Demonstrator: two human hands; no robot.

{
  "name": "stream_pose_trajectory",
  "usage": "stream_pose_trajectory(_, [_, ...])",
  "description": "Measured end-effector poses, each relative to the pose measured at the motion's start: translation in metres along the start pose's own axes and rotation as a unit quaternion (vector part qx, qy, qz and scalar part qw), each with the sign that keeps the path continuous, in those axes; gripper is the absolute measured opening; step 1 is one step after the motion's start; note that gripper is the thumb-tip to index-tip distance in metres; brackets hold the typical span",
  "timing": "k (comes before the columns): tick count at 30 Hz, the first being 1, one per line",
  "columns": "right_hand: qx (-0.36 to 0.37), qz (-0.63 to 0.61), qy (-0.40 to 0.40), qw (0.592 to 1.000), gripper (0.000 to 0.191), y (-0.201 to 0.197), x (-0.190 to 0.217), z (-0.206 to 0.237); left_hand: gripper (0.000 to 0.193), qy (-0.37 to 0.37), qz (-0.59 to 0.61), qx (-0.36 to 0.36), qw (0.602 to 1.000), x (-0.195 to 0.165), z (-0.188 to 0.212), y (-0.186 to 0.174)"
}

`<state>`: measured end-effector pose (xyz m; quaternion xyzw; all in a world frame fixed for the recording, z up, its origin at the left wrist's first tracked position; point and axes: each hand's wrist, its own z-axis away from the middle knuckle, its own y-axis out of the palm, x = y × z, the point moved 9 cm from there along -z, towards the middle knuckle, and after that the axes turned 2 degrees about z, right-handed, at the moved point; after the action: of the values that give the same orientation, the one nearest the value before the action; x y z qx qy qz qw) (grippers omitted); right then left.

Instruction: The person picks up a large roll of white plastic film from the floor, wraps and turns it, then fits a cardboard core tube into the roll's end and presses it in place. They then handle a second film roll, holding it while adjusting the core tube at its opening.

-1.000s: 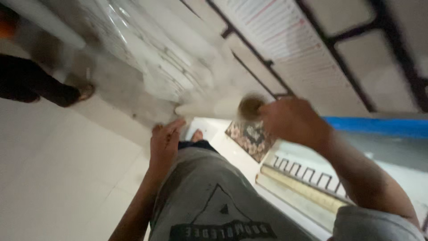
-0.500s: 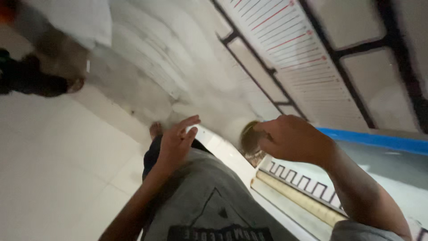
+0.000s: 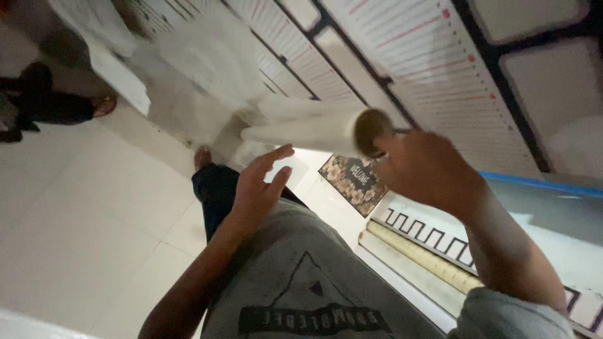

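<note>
Gripping one end of a long white rolled sheet with a brown core [image 3: 301, 129]: right hand [image 3: 427, 169], fingers closed round it, roll held level above the pale tiled floor [image 3: 81, 207]. Left hand [image 3: 257, 188]: open, fingers spread, empty, just below the roll. Floral dark doormat [image 3: 353, 182] lies beneath.

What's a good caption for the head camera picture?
Right hand grips a white roll; left hand open beside it.
</note>
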<state>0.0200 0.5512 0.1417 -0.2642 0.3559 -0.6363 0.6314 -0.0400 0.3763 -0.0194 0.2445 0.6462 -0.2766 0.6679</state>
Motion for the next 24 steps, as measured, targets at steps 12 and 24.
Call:
stream_pose_trajectory(12, [0.047, -0.130, 0.107, 0.985, 0.042, -0.001, -0.016, -0.006, 0.064, 0.085, -0.055, 0.151, 0.983, -0.012, -0.023, 0.020])
stream_pose_trajectory(24, [0.090, -0.173, 0.084, 0.977, 0.035, 0.026, -0.004, 0.012, 0.071, 0.046, -0.036, 0.202, 0.978, -0.005, -0.028, 0.027])
